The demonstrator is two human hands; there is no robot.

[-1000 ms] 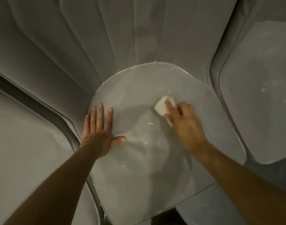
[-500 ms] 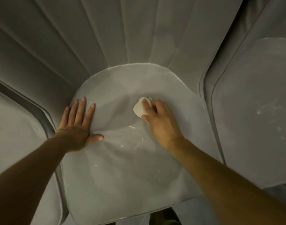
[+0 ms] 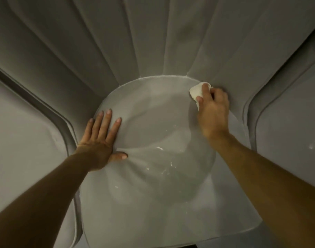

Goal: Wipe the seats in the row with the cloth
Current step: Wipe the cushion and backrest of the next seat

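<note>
We hold the white cloth point(image 3: 197, 92) bunched in the right-hand grip point(image 3: 213, 111), with fingers and thumb curled round it. The cloth is pressed onto the grey seat cushion point(image 3: 153, 203) at its far right corner, where the cushion meets the ribbed backrest point(image 3: 135, 42). Part of the cloth shows ahead of and to the left of the knuckles; the rest is hidden under the palm.

The left-hand grip point(image 3: 97, 140) holds nothing. Its fingers lie straight and spread, with the palm flat on the left edge of the same cushion and the thumb pointing toward the centre. We judge that it serves as a brace.

The relation that governs the coming move is as follows. A scatter of white specks point(image 3: 160, 148) lies in the middle of the cushion, on our side of the cloth and to its left, between the two hands. The right-hand grip carries the cloth, so it is the one to reach them. We judge that the next stroke should draw the cloth back from the backrest toward the front edge and leftward over the specks.

A neighbouring seat on the right point(image 3: 287, 122) shows faint pale marks, and another seat lies on the left point(image 3: 28, 131). We judge that both remain to be wiped.
</note>
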